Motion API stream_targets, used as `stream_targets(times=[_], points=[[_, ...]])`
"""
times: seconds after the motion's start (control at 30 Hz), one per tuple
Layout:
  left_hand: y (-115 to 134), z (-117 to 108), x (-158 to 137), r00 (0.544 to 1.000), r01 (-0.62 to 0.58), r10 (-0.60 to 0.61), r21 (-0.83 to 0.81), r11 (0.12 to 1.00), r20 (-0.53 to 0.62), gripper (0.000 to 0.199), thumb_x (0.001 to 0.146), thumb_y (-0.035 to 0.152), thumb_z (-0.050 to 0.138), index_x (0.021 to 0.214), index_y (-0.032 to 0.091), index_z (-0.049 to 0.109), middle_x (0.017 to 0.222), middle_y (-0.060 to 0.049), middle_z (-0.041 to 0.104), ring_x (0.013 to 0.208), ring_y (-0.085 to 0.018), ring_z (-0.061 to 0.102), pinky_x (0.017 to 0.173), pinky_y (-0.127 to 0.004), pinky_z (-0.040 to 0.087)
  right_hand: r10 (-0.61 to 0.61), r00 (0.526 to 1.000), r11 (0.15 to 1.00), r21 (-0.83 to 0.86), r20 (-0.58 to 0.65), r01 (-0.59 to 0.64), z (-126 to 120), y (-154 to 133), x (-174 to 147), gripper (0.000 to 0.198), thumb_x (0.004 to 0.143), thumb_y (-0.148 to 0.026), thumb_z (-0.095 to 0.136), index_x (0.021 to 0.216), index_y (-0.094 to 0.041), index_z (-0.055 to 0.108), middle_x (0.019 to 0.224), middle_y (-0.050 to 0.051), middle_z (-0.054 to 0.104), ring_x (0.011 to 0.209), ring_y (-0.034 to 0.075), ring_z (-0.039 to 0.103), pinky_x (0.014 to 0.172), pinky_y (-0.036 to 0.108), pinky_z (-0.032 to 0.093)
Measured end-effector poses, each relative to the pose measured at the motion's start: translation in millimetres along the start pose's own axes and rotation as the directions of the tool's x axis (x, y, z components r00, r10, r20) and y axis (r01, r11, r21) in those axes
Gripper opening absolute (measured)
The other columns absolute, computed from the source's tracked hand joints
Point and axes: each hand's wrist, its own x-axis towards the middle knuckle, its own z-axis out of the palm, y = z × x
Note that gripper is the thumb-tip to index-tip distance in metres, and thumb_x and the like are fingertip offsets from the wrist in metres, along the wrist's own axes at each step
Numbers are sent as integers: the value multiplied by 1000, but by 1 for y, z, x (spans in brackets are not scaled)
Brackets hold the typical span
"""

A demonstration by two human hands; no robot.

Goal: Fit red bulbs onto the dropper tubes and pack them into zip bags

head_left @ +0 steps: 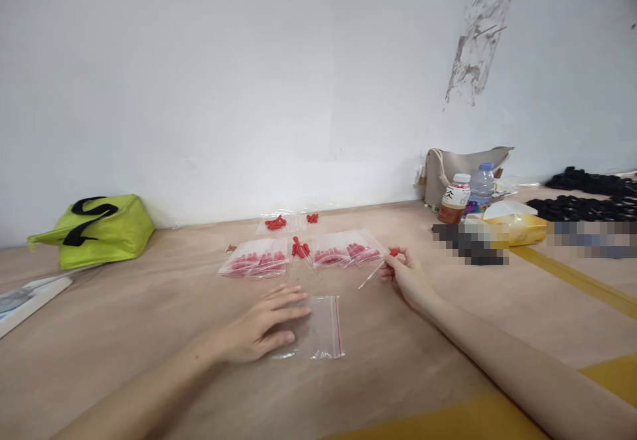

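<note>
My left hand [273, 320] lies with fingers spread over a clear zip bag [323, 334] that has a red line along its right edge. In my right hand [402, 274] is a thin clear dropper [371, 275] with a red bulb; its tube slants down and left. Just beyond are filled zip bags of red-bulbed droppers, one group on the left [256, 264] and one on the right [346, 254]. Between them lie several loose droppers [301, 249], bulbs away from me. Farther back, more red-bulbed pieces [275, 222] rest by clear plastic near the wall.
A lime-green bag [107, 231] with black straps sits at left, near a white flat object [34, 300]. At right stand a beige bag [465, 164], a drink bottle [454, 199], a water bottle [480, 184] and a yellow pack [517, 224]. Black items [587, 194] lie beyond.
</note>
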Motion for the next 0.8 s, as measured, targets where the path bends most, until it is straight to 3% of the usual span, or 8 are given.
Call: stream_targets(times=[0.13,0.27,0.6,0.8], points=[[2,12,-19,994,101,-101,9,995,47,43,89,40,37,131,35,30,141,1,23,129,-23,20,104,-47,17,148,988,989,2,53,-148,6,0,-14,27,68,-26,58,84,-23,37,53,-6,56,44,10,55,42,20,46],[12,23,-12,973,227,-227,5,974,-29,41,90,42,32,130,35,31,141,0,26,128,-23,23,103,-47,20,200,978,980,11,52,-201,9,-1,-21,23,71,-21,56,82,-22,36,53,-5,56,45,11,57,42,20,47],[17,25,-8,968,244,-242,21,970,-59,41,90,42,30,130,36,31,141,1,26,127,-22,24,103,-45,19,158,974,983,64,162,-171,21,6,-30,27,70,-25,59,79,-23,33,56,-6,56,52,12,61,50,23,51],[17,25,-7,969,244,-243,25,969,-54,41,90,42,30,130,35,31,140,1,26,127,-22,24,103,-44,19,99,988,995,20,123,-102,21,4,-28,31,68,-28,61,81,-23,33,54,-9,52,48,11,59,45,21,50]])
